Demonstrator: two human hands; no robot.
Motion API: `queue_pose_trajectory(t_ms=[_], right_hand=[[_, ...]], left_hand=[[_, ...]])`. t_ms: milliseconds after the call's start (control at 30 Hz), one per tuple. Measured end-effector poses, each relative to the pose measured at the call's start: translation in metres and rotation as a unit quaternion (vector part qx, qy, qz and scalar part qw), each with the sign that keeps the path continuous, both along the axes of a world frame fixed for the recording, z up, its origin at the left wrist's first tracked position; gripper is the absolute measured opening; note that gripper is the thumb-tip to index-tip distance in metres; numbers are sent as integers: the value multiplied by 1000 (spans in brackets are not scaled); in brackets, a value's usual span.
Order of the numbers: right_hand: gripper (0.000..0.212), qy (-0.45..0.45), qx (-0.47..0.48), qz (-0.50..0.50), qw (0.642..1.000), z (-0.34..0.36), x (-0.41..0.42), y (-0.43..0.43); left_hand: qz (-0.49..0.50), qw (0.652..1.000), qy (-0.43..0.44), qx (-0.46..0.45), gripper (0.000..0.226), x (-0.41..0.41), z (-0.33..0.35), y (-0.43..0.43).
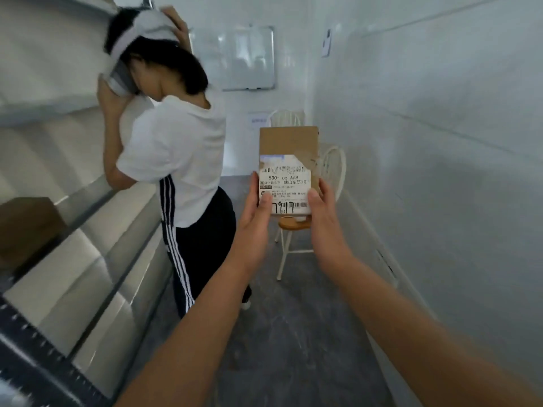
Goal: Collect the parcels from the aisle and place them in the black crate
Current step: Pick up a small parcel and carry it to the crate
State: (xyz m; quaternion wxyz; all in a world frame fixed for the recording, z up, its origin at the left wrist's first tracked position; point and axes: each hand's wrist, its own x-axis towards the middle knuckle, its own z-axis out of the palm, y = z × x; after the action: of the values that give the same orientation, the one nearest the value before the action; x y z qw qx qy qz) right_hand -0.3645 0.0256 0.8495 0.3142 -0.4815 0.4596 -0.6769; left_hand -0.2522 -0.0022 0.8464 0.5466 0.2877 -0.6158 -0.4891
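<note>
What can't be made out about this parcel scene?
Head view only.
Black crate: nowhere in frame.
Label on the parcel: fine print blurred; left hand and right hand thumbs cover its lower corners.
Brown box on the left shelf: smeared by motion blur.
Chair: seat mostly hidden behind the parcel.

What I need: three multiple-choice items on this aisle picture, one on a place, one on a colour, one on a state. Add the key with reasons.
1. Where does the chair stand?
A. On the left shelves
B. Down the aisle, beyond the parcel
C. Beside the whiteboard, on its side

2. What colour is the parcel's cardboard?
A. Black
B. Brown
C. Blue

3. How is the parcel held?
A. Upright, between the left hand and the right hand
B. Lying on the floor
C. Resting on a shelf

Key:
1 B: its seat shows just under the parcel.
2 B: brown card shows above the white label.
3 A: a thumb from each side presses the label.
</note>
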Motion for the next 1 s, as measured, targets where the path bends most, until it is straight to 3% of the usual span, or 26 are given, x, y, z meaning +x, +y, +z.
queue_pose_trajectory(t_ms=[100, 200, 400, 700, 1000], right_hand=[[40, 1, -9, 72, 997, 16, 12, 12], [26, 0, -17, 150, 988, 26, 34, 18], [28, -27, -19, 294, 955, 35, 117, 33], [36, -24, -20, 489, 872, 45, 287, 124], [28, -20, -15, 639, 769, 55, 448, 293]], left_hand=[[54, 998, 24, -5, 55, 17, 8, 16], [98, 994, 40, -14, 66, 44, 17, 37], [250, 968, 6, -22, 52, 128, 33, 93], [462, 886, -44, -29, 48, 278, 47, 228], [599, 799, -49, -27, 65, 416, 50, 424]])
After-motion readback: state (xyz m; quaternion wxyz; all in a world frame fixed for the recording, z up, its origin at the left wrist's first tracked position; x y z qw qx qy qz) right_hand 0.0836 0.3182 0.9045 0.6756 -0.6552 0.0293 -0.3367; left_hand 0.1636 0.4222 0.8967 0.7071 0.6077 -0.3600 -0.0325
